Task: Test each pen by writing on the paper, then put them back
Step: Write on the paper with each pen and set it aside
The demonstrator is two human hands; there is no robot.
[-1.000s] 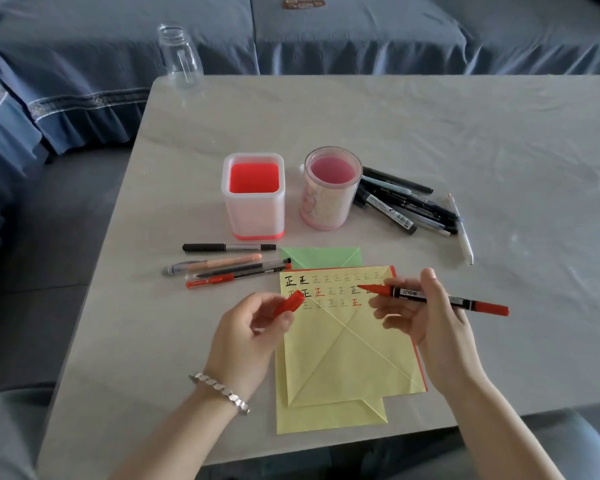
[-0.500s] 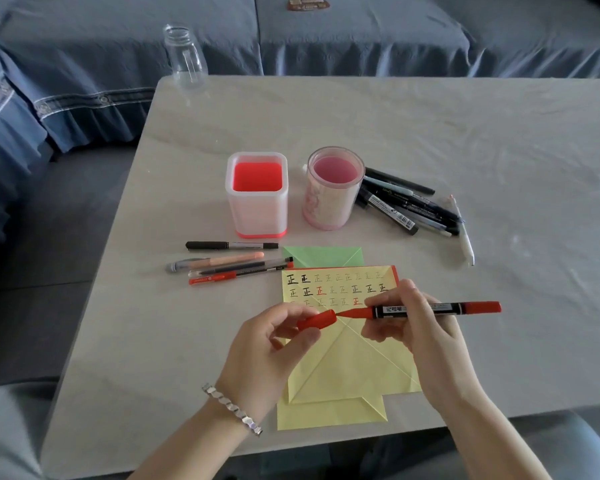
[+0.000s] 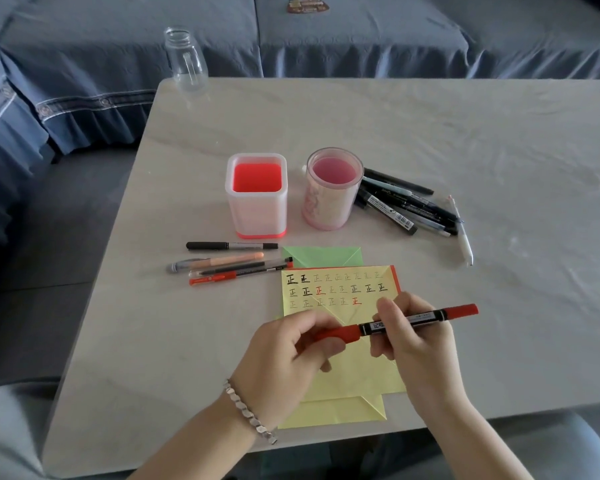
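We're holding the red marker (image 3: 413,318) just above the yellow paper (image 3: 343,386) — left hand (image 3: 284,362) curled round its capped end, right hand (image 3: 420,344) pinching the barrel. Pale grey table (image 3: 430,133) is sitting in front of a blue-covered sofa (image 3: 361,39).

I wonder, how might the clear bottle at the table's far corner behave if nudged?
The clear bottle looks empty, so probably light. Standing upright at the table corner, it could tip or slide off; if glass, it might break.
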